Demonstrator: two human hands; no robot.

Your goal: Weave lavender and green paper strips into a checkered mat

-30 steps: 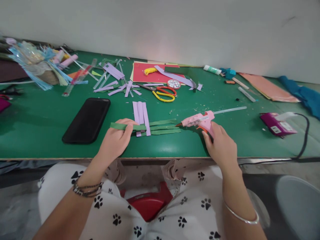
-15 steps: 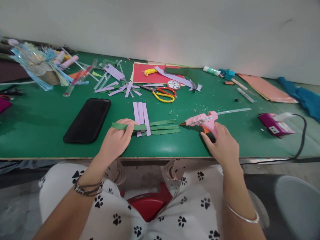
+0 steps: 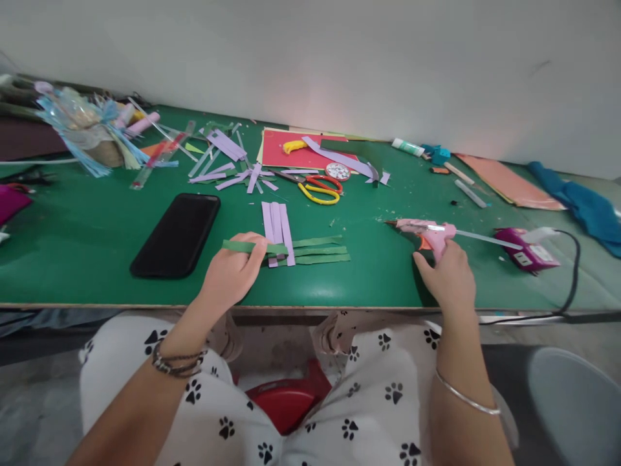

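My left hand (image 3: 233,272) pinches the left end of a green paper strip (image 3: 245,246) at the near edge of the green table (image 3: 87,239). That strip lies across three purple paper strips (image 3: 277,239), with more green strips (image 3: 320,251) running out to the right. My right hand (image 3: 449,278) is closed round the handle of a pink glue gun (image 3: 424,230). The gun's nozzle points left, well to the right of the strips, and a clear glue stick pokes out of its back.
A black phone (image 3: 177,234) lies left of the strips. Yellow and red scissors (image 3: 317,188), red paper (image 3: 291,152) and loose purple strips (image 3: 228,162) lie further back. A purple plug block (image 3: 526,255) with a black cable sits at the right. A bundle of blue craft material (image 3: 82,129) is far left.
My right hand has carried the glue gun to the right, away from the strips. My left hand has kept its pinch on the green strip.
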